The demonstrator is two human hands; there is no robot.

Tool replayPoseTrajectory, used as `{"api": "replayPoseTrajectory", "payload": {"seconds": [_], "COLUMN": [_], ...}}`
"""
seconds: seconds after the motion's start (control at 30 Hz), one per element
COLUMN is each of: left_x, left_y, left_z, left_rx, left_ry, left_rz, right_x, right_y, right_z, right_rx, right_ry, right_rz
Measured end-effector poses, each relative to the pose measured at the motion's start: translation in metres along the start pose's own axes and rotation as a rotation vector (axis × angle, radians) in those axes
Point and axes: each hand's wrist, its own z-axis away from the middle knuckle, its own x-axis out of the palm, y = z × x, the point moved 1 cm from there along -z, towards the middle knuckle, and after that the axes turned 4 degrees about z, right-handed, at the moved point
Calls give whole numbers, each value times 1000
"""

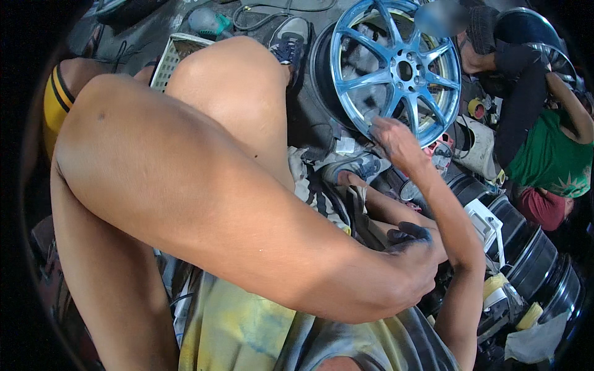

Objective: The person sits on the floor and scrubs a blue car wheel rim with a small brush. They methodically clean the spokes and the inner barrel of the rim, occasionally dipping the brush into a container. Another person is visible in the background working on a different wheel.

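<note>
A blue multi-spoke wheel rim (405, 71) stands tilted at the upper middle, its spoked face toward me. My right hand (396, 141) is at its lower left edge with the fingers bent and pressed together. Whatever they may hold is hidden. My left forearm crosses the view close up. At its end my left hand (411, 260) is beside my right forearm, with dark-stained fingers curled in. Whether anything is in them does not show.
Behind the blue rim leans another dark wheel (322, 74). Several dark wheels (526, 241) stand at the right, with a white box (486, 226) by them. A person in a green shirt (557, 154) sits at the far right. A pale plastic crate (176, 59) stands behind my knee.
</note>
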Motion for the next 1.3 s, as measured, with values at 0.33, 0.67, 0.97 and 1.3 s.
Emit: {"api": "replayPoseTrajectory", "payload": {"seconds": [0.33,0.67,0.97,1.3], "left_x": [-15,-10,-24,-27], "left_y": [-10,2,-5,-30], "left_z": [-10,-62,-93,-61], "left_rx": [-23,-87,10,153], "left_ry": [7,-129,-288,-13], "left_rz": [-194,-264,-99,-371], "right_x": [35,69,66,59], "right_y": [-26,-71,-72,28], "right_z": [62,15,17,66], "right_rx": [658,931,1015,224], "right_ry": [389,883,845,258], "right_rz": [-438,-512,-613,-330]}}
